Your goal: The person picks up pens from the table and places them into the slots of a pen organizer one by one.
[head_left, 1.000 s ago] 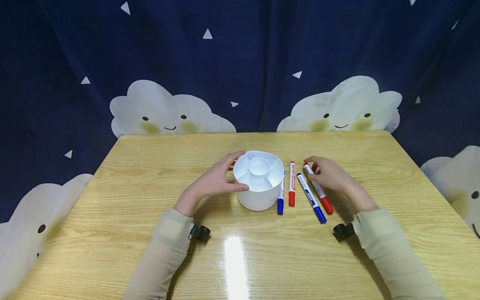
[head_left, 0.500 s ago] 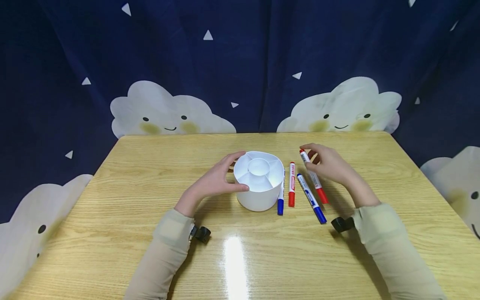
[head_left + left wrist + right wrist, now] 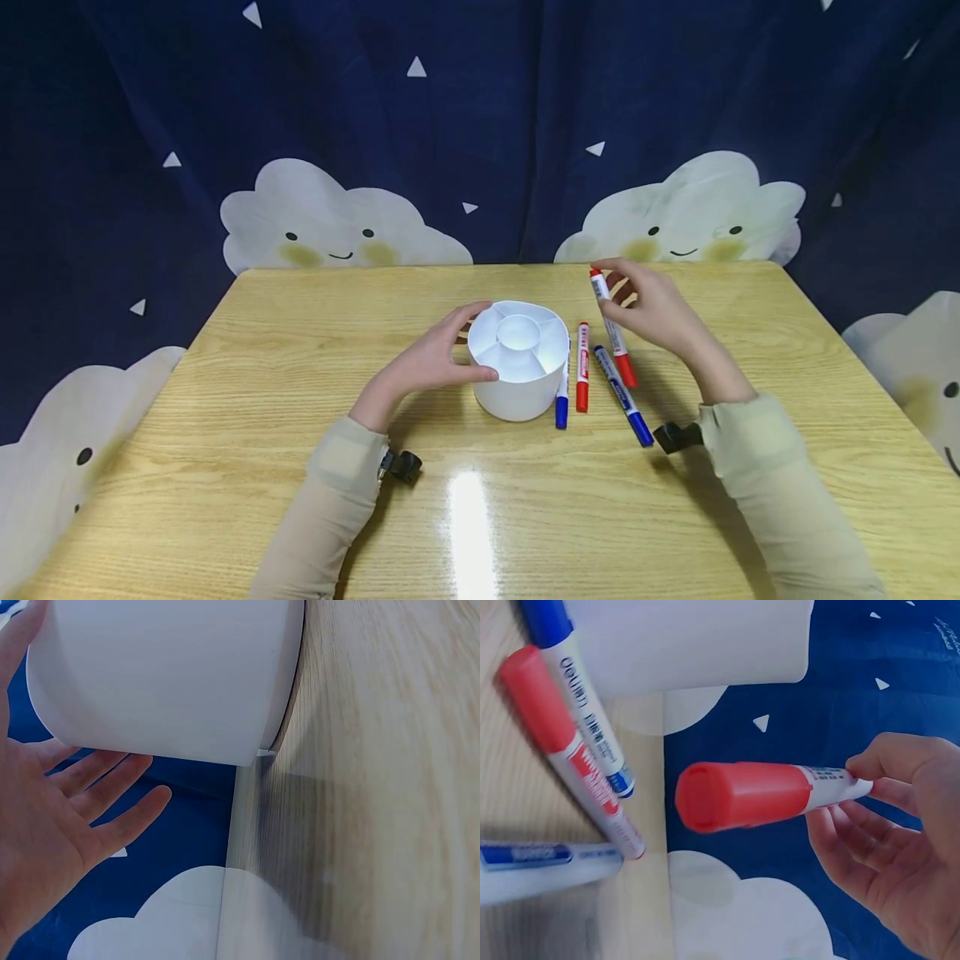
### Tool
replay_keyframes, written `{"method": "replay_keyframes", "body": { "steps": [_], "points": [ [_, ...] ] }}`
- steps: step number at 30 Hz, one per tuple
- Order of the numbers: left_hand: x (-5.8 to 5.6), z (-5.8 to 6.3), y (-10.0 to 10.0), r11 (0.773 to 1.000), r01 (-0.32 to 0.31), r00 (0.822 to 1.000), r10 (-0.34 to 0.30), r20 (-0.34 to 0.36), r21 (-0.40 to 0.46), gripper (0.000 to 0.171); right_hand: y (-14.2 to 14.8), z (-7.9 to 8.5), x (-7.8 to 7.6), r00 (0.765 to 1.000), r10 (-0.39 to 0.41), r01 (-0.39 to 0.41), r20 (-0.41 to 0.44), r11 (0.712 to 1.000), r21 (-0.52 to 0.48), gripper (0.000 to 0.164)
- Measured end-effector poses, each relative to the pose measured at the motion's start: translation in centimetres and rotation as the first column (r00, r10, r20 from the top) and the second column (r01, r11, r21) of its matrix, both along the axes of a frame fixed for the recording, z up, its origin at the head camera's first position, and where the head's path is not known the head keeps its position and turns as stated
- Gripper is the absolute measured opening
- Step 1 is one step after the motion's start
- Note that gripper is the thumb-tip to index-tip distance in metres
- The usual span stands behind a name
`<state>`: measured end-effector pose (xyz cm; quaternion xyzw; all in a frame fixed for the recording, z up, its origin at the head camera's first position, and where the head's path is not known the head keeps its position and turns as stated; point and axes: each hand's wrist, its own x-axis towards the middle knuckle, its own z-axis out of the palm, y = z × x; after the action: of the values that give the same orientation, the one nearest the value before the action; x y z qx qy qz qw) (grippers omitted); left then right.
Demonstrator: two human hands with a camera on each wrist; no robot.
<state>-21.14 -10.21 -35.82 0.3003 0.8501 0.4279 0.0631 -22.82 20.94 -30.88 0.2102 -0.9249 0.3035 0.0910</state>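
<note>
A white round organizer [image 3: 517, 400] with several compartments around a central cup stands on the table. My left hand [image 3: 431, 354] grips its left side, thumb at the front and fingers behind the rim; the left wrist view shows the organizer's wall [image 3: 165, 675] beside the spread fingers. My right hand [image 3: 648, 308] pinches a red-capped whiteboard marker [image 3: 611, 321] near its far end, cap pointing down toward me. In the right wrist view this marker's red cap [image 3: 742, 796] is apart from the table. Compartments of the organizer look bare from above.
Between the organizer and my right hand lie another red marker [image 3: 582, 367], a blue marker [image 3: 624, 396] lying slanted, and a second blue marker [image 3: 562, 404] close against the organizer. A dark blue curtain [image 3: 495, 125] with clouds hangs behind the wooden table [image 3: 225, 467].
My right hand has lifted the red marker off the table and carried it up, away from me and slightly left. The left hand and organizer have stayed in place.
</note>
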Motion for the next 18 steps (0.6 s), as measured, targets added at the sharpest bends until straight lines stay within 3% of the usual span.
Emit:
{"method": "replay_keyframes", "body": {
  "steps": [8, 18],
  "points": [
    [-0.1, 0.0, 0.0, 1.0, 0.004, 1.0, -0.005, -0.013, -0.003, 0.093, -0.9, 1.1, -0.1, 0.999, 0.003, -0.006, -0.04, 0.997, -0.078, 0.047],
    [-0.1, 0.1, 0.1, 1.0, 0.016, 1.0, -0.016, -0.013, 0.01, 0.093, -2.0, 2.2, -0.3, 0.981, 0.026, -0.064, -0.191, 0.978, -0.198, 0.049]
  ]
}}
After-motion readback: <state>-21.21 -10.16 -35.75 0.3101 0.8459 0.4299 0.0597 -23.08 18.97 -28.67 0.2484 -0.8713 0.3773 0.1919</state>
